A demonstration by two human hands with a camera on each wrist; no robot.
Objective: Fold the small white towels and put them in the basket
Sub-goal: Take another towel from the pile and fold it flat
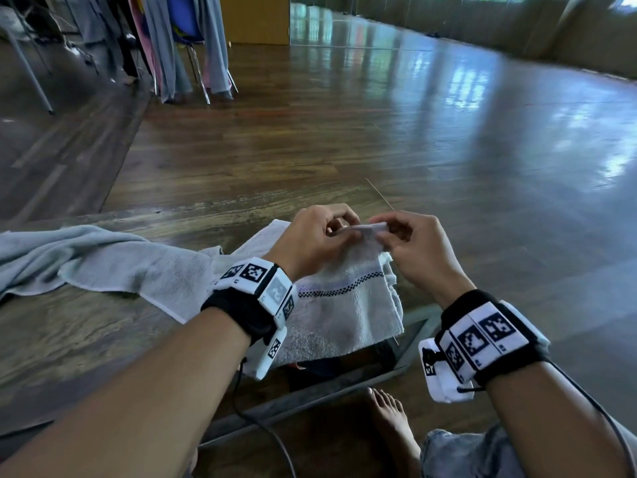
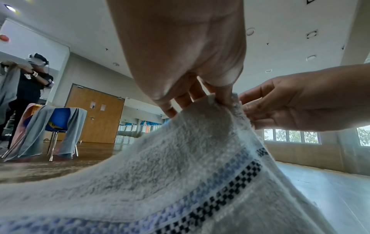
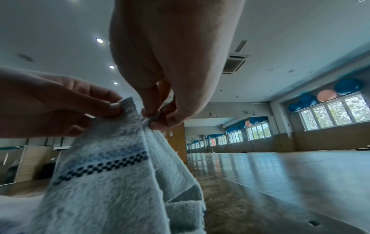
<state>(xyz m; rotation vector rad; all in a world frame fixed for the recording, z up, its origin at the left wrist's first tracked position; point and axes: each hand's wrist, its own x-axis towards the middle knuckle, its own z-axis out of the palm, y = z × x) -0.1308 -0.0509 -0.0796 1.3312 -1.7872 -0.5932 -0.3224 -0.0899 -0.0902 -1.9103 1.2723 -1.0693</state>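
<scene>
Above the table (image 1: 86,336), both hands' fingers (image 1: 339,222) pinch the towel (image 1: 344,305).

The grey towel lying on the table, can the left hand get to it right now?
Probably not right away: the left hand is busy pinching the white towel with the right hand. The grey towel lies uncovered beside it.
</scene>
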